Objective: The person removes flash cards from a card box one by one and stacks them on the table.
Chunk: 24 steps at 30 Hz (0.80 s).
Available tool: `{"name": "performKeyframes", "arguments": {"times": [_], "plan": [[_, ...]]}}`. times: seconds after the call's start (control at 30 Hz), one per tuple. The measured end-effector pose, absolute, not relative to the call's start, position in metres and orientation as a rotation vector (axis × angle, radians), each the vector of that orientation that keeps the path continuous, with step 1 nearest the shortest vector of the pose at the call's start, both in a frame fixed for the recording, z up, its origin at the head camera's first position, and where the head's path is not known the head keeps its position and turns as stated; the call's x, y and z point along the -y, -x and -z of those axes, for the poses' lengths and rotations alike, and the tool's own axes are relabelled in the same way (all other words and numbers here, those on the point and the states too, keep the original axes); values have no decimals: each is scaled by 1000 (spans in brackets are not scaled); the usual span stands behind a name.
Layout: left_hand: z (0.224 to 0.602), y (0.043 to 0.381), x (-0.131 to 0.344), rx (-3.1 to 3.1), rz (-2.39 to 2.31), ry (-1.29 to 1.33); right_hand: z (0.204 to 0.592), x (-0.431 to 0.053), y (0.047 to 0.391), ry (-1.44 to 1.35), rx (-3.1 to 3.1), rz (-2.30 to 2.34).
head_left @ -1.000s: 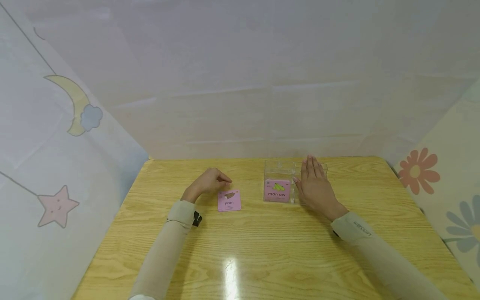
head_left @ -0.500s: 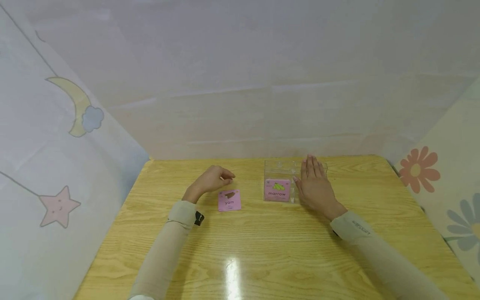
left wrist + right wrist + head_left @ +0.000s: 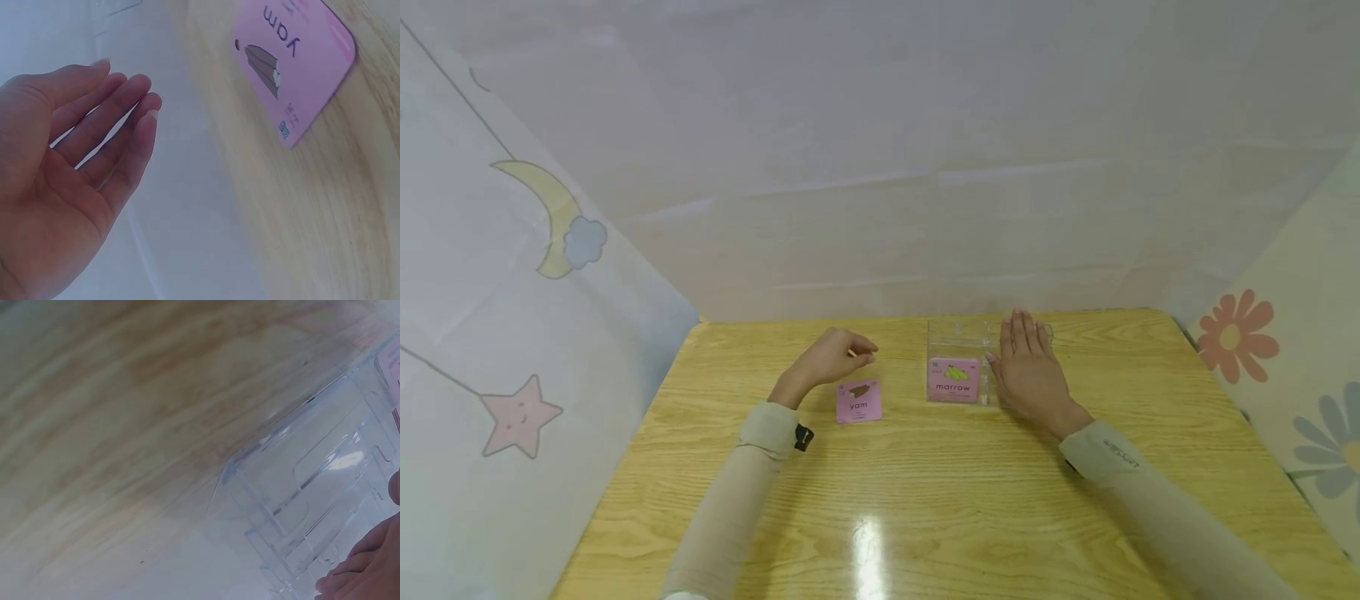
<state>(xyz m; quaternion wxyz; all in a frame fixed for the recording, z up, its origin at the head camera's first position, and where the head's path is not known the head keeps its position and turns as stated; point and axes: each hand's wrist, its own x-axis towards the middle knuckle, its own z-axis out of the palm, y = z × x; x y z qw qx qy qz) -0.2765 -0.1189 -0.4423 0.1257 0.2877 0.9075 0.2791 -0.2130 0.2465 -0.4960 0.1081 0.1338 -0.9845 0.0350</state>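
Note:
A pink flash card reading "yam" [image 3: 859,403] lies face up on the table, left of a clear plastic box [image 3: 956,335]. Inside the box's left part sits a pink card reading "marrow" [image 3: 953,385], which looks like the top of a stack in the right wrist view. My left hand [image 3: 826,363] hovers just behind the yam card, its fingers loosely bent and nothing between them; the left wrist view shows its bare palm. My right hand [image 3: 1032,377] lies with straight fingers over the box's right part, the open lid side [image 3: 331,469], and hides much of it.
The wooden table [image 3: 910,500] ends at a pale draped sheet [image 3: 880,208] close behind the box. More printed sheets, with a moon [image 3: 550,208] on the left and flowers [image 3: 1232,337] on the right, stand along the sides.
My left hand has drifted slightly right and away from me, off the edge of the yam card. The right hand, box and cards stay where they were.

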Motion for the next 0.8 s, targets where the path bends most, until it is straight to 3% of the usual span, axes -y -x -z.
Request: {"name": "performKeyframes", "arguments": {"times": [0.8], "plan": [[418,263,84,-2662,-818,-954,497,-248,213,-405,2849,-77]]}}
